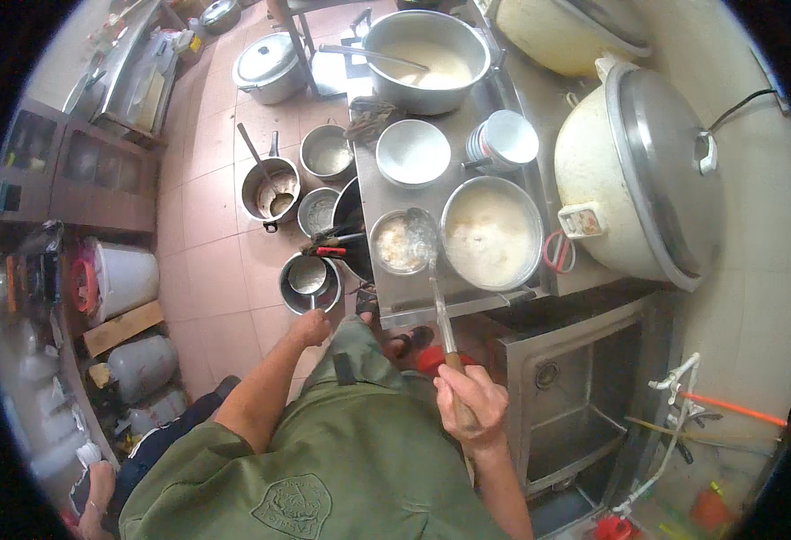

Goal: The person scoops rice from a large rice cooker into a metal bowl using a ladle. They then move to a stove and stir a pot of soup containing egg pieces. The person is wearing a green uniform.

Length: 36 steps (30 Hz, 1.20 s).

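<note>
My right hand (471, 403) grips the wooden handle of a long metal spatula (441, 307). Its wet blade lies over the right side of a small metal bowl (395, 244) that holds pale, lumpy food. Right beside that bowl stands a wider metal pot (492, 233) of creamy, foamy liquid. Lower down on the left, my left hand (311, 329) is closed around the handle of a round metal ladle (307, 276). The ladle's bowl is over a deep metal pot (290, 297) below the counter's level.
A steel counter (395, 297) carries a large pot (429, 61), a white plate (413, 153), stacked bowls (511, 137) and scissors (560, 252). A big lidded cooker (594, 148) and a steel sink (577, 412) stand right. Several pots, including one (270, 189), occupy the tiled floor. Another person's arm (100, 489) shows lower left.
</note>
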{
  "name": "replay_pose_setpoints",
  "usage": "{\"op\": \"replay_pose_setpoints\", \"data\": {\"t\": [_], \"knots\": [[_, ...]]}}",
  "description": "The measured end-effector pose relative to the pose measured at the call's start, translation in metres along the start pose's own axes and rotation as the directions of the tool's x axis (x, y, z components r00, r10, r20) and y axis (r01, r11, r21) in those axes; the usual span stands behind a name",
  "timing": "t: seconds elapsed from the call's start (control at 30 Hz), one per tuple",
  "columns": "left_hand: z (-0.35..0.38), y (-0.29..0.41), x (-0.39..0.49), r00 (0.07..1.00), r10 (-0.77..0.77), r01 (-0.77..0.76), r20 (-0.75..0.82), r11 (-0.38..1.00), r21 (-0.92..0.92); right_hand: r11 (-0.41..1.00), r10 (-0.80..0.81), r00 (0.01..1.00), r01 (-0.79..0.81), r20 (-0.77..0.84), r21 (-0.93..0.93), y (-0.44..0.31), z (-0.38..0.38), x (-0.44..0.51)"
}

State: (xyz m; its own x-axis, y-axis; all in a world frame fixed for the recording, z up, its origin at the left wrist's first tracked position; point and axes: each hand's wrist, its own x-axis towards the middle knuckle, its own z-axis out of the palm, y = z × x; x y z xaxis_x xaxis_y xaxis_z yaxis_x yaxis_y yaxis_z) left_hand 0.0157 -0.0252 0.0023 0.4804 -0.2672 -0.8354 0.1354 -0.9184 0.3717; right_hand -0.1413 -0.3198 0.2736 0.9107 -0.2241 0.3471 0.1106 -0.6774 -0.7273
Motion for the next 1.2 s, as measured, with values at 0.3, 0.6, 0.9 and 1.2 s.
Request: {"op": "replay_pose_setpoints", "data": {"t": [0.3,0.6,0.9,1.2], "knots": [[-0.008,-0.013,-0.015,0.999,-0.048,0.048,-0.001,0.998,-0.032,0.997,-0.045,0.998,0.048,0.054,-0.067,0.014,0.023,-0.004],[-0.005,-0.009,-0.004,1.0,-0.019,0.02,0.014,0.998,-0.057,0.881,0.358,0.927,-0.297,-0.109,0.368,0.012,0.03,-0.01],[0.002,-0.022,0.01,0.999,-0.034,0.034,0.0,0.999,0.0,0.608,0.714,0.69,-0.525,-0.12,0.596,-0.01,0.003,-0.013],[-0.006,-0.009,0.002,1.0,-0.002,0.001,0.016,0.999,0.053,0.626,0.724,0.644,-0.464,-0.247,0.626,-0.025,-0.031,-0.018]]}}
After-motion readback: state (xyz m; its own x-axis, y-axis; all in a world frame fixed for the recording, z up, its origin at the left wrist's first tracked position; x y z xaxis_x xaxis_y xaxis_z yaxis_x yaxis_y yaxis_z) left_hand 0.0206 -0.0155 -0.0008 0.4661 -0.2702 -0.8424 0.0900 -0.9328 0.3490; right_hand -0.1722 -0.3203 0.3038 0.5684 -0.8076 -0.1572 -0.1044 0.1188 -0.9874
